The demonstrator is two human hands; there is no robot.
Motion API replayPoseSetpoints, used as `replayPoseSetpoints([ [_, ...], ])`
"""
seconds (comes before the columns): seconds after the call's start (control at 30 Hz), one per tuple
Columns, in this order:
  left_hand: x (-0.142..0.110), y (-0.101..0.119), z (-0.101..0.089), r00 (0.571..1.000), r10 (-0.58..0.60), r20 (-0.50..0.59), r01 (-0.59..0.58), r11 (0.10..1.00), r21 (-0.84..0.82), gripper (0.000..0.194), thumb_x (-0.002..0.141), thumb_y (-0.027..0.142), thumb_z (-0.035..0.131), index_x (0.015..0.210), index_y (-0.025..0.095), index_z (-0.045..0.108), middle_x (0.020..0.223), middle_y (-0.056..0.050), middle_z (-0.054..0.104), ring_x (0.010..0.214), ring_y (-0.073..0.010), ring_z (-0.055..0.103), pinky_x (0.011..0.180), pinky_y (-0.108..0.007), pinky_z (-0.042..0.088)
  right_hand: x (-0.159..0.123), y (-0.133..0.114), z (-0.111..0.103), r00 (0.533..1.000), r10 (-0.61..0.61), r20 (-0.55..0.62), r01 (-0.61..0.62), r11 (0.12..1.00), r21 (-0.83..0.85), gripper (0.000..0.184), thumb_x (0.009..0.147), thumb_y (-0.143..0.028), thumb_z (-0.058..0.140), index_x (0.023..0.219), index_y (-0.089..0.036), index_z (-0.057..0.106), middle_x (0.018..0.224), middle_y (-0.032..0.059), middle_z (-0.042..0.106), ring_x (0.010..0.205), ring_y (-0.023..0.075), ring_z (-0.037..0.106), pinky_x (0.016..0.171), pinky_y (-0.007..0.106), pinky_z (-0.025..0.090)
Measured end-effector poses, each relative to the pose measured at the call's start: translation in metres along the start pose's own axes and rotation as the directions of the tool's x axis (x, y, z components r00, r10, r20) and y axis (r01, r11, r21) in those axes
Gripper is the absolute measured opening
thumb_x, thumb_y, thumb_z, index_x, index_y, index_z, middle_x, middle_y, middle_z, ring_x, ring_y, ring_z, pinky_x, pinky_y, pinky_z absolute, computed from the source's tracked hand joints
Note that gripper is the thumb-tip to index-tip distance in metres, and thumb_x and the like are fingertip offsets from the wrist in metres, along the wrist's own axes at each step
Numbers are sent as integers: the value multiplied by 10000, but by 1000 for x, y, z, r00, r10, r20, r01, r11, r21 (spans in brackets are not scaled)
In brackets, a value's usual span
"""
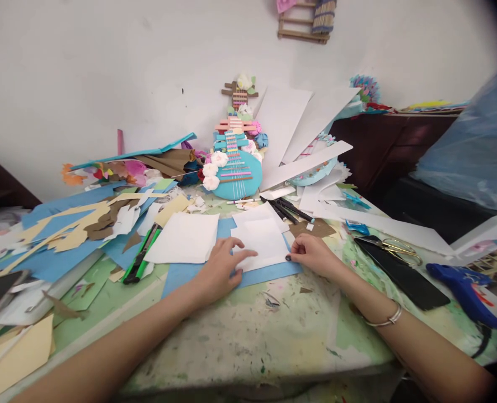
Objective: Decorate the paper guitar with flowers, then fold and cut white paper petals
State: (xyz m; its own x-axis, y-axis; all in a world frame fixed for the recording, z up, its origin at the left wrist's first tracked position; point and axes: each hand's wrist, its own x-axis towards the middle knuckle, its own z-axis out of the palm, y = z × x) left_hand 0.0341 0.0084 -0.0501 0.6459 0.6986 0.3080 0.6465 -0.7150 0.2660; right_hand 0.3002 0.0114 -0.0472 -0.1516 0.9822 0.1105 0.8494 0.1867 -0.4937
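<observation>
In the middle of the table a square white paper sheet (262, 238) lies over blue paper (269, 273). My left hand (221, 267) rests at its left side, fingers apart, with fingertips on or just above the sheet. At the right edge of that sheet, my right hand (313, 256) has its fingers curled together in a pinch; the sheet's edge appears to be between them, partly hidden. Left of my left hand lies a stack of white paper squares (185, 238). Beside the stack is a green and black utility knife (142, 254).
A blue guitar-shaped craft (238, 176) with white flowers stands at the back. Black pens (288, 210) lie before it. On the right are a black phone (403, 274), scissors (402, 252) and a blue glue gun (462, 291). Paper scraps (76, 229) pile up on the left.
</observation>
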Motion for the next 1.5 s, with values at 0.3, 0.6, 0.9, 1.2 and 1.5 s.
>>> replayPoseSetpoints([
  [0.3, -2, 1, 6, 960, 262, 101, -275, 949, 153, 531, 813, 45, 408, 1291, 268, 473, 1380, -44, 453, 1263, -303, 299, 954, -506, 356, -1, -1, -1, 1000, -6, 3, 6, 1000, -8, 145, 721, -255, 636, 626, -154, 594, 699, 9, 572, 652, 126, 502, 595, 233, 334],
  [0.6, -3, 12, 6, 939, 329, 97, -343, 910, 235, 321, 867, 98, 398, 1139, 137, 563, 1221, -71, 590, 1230, -282, 380, 948, -458, 334, -2, -3, 0, 1000, -15, -25, 14, 999, -49, 138, 719, -233, 634, 623, -160, 566, 692, 11, 560, 648, 135, 505, 604, 244, 348],
  [0.9, -4, 25, 12, 952, 299, 63, -302, 887, 350, 279, 904, 191, 392, 1128, 122, 542, 1162, -108, 590, 1143, -259, 456, 917, -416, 348, -38, -24, 28, 780, -622, -61, 521, 701, -487, 283, 871, -100, 424, 1102, -106, 587, 1122, 146, 593, 1047, 241, 509, 878, 391, 409],
  [1.2, -5, 23, 16, 952, 299, 60, -302, 892, 338, 293, 907, 208, 384, 1143, 111, 527, 1190, -103, 580, 1128, -260, 463, 932, -411, 325, -67, -39, 44, 773, -633, 36, 534, 618, -577, 408, 897, -120, 357, 1276, -64, 495, 1310, 126, 523, 1241, 249, 430, 1008, 415, 367],
  [1.5, -5, 23, 15, 959, 267, 93, -283, 906, 315, 365, 911, 241, 369, 1244, 134, 472, 1215, -108, 554, 1127, -271, 451, 918, -433, 327, -69, -40, 48, 842, -540, -15, 418, 668, -616, 406, 946, -209, 309, 1258, -37, 505, 1256, 166, 559, 1178, 275, 489, 926, 458, 392],
])
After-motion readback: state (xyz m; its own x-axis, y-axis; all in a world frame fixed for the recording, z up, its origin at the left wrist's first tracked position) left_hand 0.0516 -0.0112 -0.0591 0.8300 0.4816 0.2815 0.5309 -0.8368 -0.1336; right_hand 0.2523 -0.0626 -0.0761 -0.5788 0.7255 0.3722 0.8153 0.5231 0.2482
